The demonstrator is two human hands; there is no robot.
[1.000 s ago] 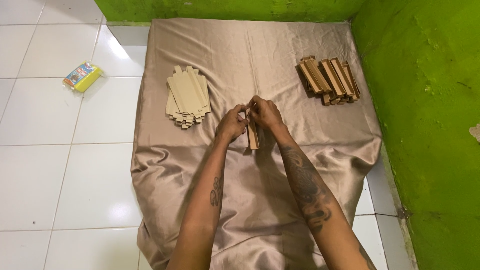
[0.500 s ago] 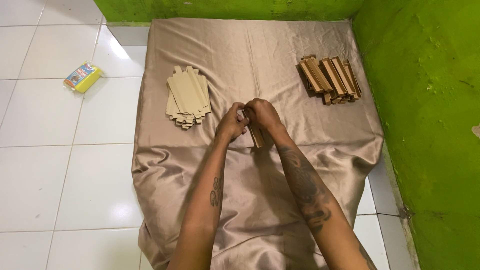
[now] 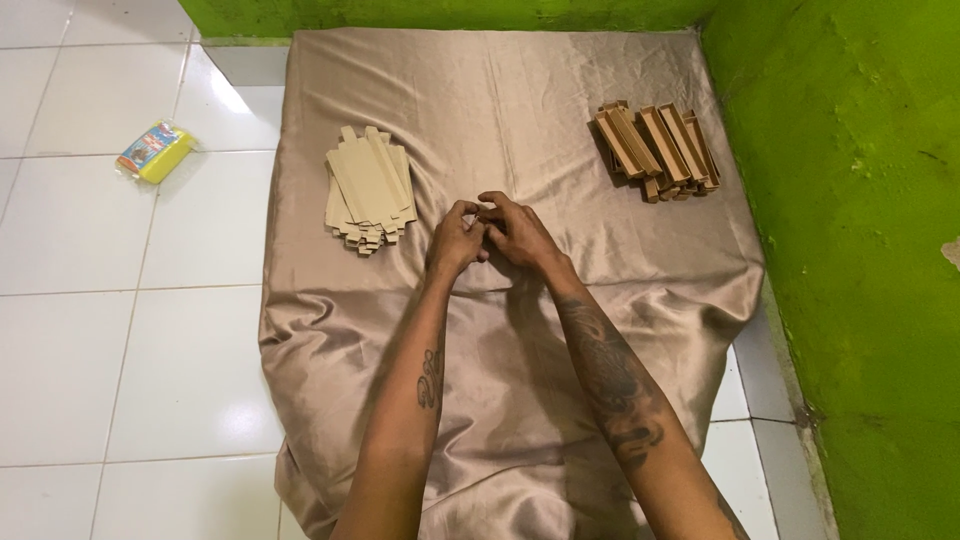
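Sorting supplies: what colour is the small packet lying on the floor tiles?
Yellow, with blue and red print, the small packet shows in the head view.

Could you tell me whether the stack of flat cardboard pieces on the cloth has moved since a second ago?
No. The stack of flat cardboard pieces lies at the same spot on the cloth, left of the hands, with the same gap to the cloth's left edge.

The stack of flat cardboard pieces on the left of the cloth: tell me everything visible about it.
The stack of flat cardboard pieces is pale tan, made of thin, long unfolded blanks with small tabs jutting at both ends. The sheets lie flat, loosely fanned, their long sides running away from the person. It rests on the shiny beige cloth, left of centre. Nothing else touches it; the left hand is nearest, close to its right.
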